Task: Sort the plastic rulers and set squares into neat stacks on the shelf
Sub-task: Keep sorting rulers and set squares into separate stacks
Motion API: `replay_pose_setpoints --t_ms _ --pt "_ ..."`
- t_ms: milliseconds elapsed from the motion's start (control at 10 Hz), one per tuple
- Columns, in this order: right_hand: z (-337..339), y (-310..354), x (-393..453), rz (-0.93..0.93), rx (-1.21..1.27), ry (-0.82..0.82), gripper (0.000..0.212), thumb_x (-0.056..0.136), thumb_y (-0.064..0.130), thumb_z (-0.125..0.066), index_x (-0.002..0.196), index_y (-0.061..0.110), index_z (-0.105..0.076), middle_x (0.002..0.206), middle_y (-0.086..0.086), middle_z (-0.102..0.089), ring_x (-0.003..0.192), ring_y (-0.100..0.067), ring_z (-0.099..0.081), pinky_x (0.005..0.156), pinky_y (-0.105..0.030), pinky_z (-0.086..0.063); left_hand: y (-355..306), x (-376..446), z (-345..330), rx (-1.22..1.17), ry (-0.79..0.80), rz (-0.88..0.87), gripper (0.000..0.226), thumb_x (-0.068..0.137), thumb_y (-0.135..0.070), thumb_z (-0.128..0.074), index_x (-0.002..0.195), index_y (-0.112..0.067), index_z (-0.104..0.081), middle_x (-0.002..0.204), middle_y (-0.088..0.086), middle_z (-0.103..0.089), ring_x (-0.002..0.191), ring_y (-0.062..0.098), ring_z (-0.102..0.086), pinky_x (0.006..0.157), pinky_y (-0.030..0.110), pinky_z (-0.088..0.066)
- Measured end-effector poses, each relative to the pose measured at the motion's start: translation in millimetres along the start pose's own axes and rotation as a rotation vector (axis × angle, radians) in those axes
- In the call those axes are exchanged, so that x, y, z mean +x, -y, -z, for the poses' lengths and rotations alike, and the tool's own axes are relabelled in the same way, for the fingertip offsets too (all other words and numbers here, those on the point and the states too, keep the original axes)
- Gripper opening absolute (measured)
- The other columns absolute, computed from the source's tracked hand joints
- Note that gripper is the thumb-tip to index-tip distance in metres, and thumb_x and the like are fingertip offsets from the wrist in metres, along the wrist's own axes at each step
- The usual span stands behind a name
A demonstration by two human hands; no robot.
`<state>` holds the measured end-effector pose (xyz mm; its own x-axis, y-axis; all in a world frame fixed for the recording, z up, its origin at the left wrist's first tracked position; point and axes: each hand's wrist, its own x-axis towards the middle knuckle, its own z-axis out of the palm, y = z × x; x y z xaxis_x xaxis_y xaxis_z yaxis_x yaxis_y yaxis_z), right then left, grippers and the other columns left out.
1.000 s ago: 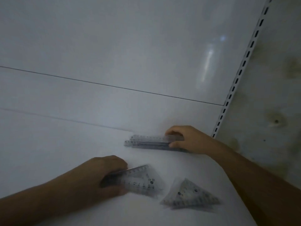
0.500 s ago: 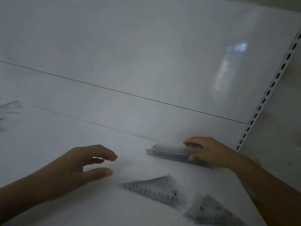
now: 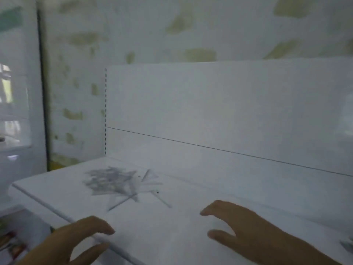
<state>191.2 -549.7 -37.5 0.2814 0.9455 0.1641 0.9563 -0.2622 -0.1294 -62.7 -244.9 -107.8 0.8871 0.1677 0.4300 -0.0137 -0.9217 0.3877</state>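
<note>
While both hands hover relaxed and hold nothing, left hand (image 3: 76, 240) at shelf (image 3: 172, 236) edge, right hand (image 3: 235, 224) above it, blurred pile of clear rulers and set squares (image 3: 114, 181) well beyond the fingertips

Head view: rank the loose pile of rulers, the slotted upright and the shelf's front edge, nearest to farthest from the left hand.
1. Shelf's front edge, directly under the left hand.
2. Loose pile of rulers, ahead on the shelf.
3. Slotted upright, at the back-left corner.

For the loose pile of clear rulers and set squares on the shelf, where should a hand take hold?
Probably at the long strip jutting from the pile toward the shelf's front edge: it lies flat and apart, so fingers coming from the front can pinch its end. Blur hides finer detail.
</note>
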Motion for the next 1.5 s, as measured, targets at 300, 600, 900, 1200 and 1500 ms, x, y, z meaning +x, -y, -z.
replay_pose_setpoints --t_ms 300,600,900,1200,1500 --pt "-62 75 180 -0.006 -0.001 0.092 0.077 0.081 0.075 -0.028 0.147 0.037 -0.021 0.152 0.019 -0.023 0.138 -0.004 -0.025 0.112 -0.027 -0.025 93 -31 88 0.045 -0.152 0.303 0.033 0.069 -0.07 -0.051 0.101 -0.067 -0.052 0.103 -0.046 -0.055 0.089 -0.015 -0.058 0.073 0.011 -0.049" --pt "-82 46 293 -0.023 0.028 0.221 0.059 0.08 0.069 -0.054 0.135 0.049 -0.045 0.114 0.026 -0.04 0.094 0.003 -0.048 0.083 -0.019 -0.04 254 70 63 0.205 0.069 0.134 0.049 0.082 -0.068 -0.051 0.128 -0.055 -0.042 0.131 -0.033 -0.046 0.118 -0.008 -0.049 0.09 0.027 -0.05" --pt "-72 47 301 0.053 -0.074 0.287 0.04 0.094 0.045 -0.051 0.134 0.049 -0.046 0.12 0.024 -0.042 0.088 0.016 -0.042 0.073 -0.003 -0.031 227 190 51 -0.071 0.361 -0.378 0.051 0.075 -0.082 -0.04 0.122 -0.061 -0.042 0.13 -0.03 -0.049 0.119 -0.013 -0.043 0.1 0.012 -0.036" --pt "-69 57 278 -0.369 -0.026 0.085 0.022 0.1 0.023 -0.047 0.108 0.027 -0.066 0.098 0.018 -0.066 0.088 0.001 -0.057 0.083 -0.021 -0.044 208 215 13 -0.021 0.504 -0.648 0.063 0.075 -0.077 -0.045 0.13 -0.046 -0.039 0.112 -0.029 -0.043 0.108 -0.01 -0.036 0.098 0.019 -0.035" --pt "-104 72 276 -0.657 0.122 -0.169 0.046 0.102 0.017 -0.034 0.144 0.036 -0.036 0.08 0.017 -0.051 0.072 0.008 -0.048 0.074 -0.009 -0.037 223 195 22 -0.057 0.333 -0.892 0.031 0.087 -0.036 -0.035 0.095 -0.027 -0.064 0.09 -0.014 -0.066 0.083 0.003 -0.062 0.074 0.022 -0.045"
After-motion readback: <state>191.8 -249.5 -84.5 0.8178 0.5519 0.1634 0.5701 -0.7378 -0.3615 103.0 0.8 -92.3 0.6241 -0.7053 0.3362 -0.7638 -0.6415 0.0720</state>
